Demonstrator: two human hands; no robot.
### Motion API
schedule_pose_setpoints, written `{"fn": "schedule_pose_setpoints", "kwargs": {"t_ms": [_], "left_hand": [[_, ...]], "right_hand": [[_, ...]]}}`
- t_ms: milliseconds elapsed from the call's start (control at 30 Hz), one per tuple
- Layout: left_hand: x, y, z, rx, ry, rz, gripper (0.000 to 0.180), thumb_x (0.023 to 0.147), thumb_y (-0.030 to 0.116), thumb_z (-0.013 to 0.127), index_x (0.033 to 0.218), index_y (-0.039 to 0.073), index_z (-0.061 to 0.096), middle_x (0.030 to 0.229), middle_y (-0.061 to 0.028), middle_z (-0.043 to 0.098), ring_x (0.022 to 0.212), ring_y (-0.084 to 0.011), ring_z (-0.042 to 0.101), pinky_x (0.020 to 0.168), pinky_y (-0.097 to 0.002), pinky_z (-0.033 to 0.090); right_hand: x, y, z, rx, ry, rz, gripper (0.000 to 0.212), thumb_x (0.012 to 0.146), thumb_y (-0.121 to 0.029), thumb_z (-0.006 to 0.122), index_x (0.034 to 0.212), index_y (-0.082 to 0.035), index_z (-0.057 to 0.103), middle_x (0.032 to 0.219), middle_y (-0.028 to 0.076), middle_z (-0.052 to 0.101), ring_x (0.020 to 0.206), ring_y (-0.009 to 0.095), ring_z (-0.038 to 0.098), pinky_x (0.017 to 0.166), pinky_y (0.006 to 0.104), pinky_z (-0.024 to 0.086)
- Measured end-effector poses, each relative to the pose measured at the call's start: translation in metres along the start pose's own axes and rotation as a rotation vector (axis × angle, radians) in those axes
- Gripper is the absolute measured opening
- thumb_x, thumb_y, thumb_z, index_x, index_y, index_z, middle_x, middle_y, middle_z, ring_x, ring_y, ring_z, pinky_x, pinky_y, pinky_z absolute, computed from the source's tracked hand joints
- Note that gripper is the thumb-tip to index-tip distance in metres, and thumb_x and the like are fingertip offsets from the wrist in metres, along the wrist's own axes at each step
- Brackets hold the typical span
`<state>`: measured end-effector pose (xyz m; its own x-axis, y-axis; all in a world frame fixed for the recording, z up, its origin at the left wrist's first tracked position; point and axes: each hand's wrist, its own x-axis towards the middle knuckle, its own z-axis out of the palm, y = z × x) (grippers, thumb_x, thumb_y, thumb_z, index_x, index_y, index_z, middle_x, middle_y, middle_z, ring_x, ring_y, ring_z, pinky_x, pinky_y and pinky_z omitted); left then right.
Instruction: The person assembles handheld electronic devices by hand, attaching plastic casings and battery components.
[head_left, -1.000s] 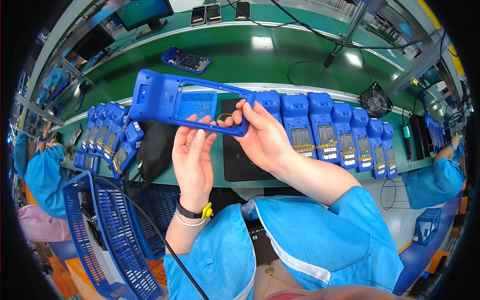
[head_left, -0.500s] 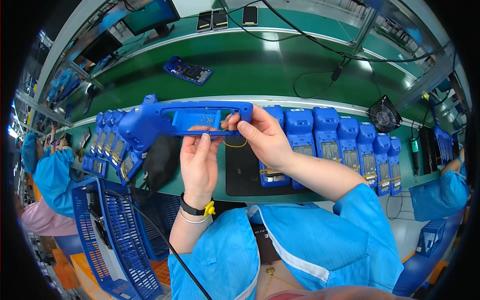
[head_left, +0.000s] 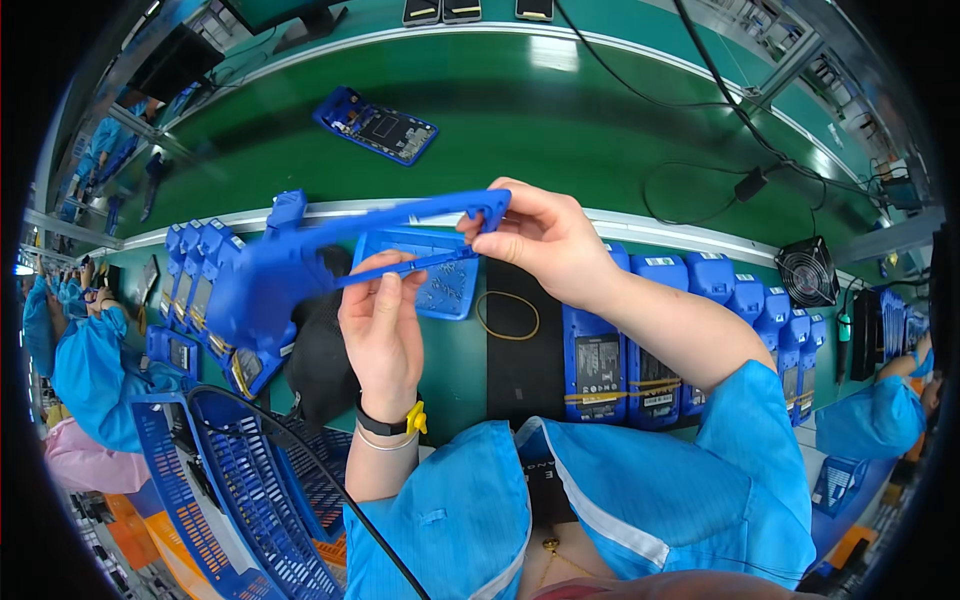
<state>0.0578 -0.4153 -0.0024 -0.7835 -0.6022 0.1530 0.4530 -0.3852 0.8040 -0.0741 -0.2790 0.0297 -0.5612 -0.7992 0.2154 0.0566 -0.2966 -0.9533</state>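
Observation:
A blue plastic device housing with a long rectangular opening is held up over the bench, its bulky left end blurred by motion. My right hand pinches its right end between thumb and fingers. My left hand has thumb and fingers closed on its lower side rail. Beneath the housing sits a shallow blue tray with many small metal pieces, probably screws. A tan rubber band lies loose on a black mat beside the tray.
Several blue handheld devices, some banded, line the right; more stand at left. A black bag-like item and blue baskets are near left. An opened device lies farther back. A small fan stands right; co-workers sit both sides.
The housing has tilted, its left end swinging down and toward me. The blue tray beneath shows more fully. The rubber band, earlier hanging by my fingers, now lies on the mat.

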Motion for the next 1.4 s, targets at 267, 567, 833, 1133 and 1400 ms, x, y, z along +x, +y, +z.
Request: {"fn": "schedule_pose_setpoints", "kwargs": {"t_ms": [267,567,833,1133,1400], "left_hand": [[0.025,-0.016,-0.029,0.023,-0.19,0.118,0.01,0.09,0.005,0.053,0.099,0.0,0.054,0.099,-0.0123,0.055,0.096,-0.0209,0.052,0.091,-0.0346,0.039],[0.023,-0.027,-0.039,0.195,0.015,0.149,0.014,0.093,0.006,0.048,0.104,0.0,0.053,0.103,-0.0135,0.056,0.096,-0.0195,0.054,0.085,-0.0355,0.048],[0.021,-0.028,-0.044,0.243,0.121,0.154,0.015,0.091,-0.003,0.048,0.104,-0.008,0.052,0.1,-0.0177,0.062,0.091,-0.0189,0.062,0.081,-0.0305,0.053],[0.017,-0.026,-0.044,0.397,0.179,0.225,0.017,0.088,-0.007,0.051,0.104,-0.009,0.056,0.098,-0.0148,0.063,0.085,-0.0165,0.062,0.078,-0.0287,0.052],[0.019,-0.029,-0.047,0.435,0.182,0.172,0.019,0.08,-0.009,0.063,0.099,-0.009,0.061,0.089,-0.0101,0.066,0.077,-0.0086,0.06,0.07,-0.0195,0.048]], "right_hand": [[0.018,0.002,0.0,-0.143,-0.079,-0.085,0.019,0.079,0.0,0.066,0.097,0.0,0.063,0.093,0.006,0.058,0.088,0.014,0.059,0.078,0.0259,0.049],[0.03,0.017,0.008,-0.775,0.264,-0.454,0.037,0.068,-0.007,0.072,0.103,-0.007,0.058,0.095,0.007,0.054,0.079,0.021,0.055,0.065,0.0327,0.044],[0.045,0.05,0.035,-1.161,-0.02,-0.804,0.026,0.054,-0.005,0.069,0.079,-0.002,0.064,0.077,0.005,0.055,0.069,0.021,0.053,0.056,0.031,0.042],[0.054,0.056,0.039,-1.183,-0.087,-0.78,0.026,0.056,-0.005,0.069,0.081,0.0,0.063,0.076,0.007,0.053,0.068,0.022,0.052,0.055,0.031,0.043],[0.058,0.042,0.033,-1.182,-0.211,-0.694,0.016,0.058,-0.008,0.065,0.07,-0.002,0.057,0.074,0.007,0.048,0.071,0.022,0.05,0.057,0.0311,0.044]]}}
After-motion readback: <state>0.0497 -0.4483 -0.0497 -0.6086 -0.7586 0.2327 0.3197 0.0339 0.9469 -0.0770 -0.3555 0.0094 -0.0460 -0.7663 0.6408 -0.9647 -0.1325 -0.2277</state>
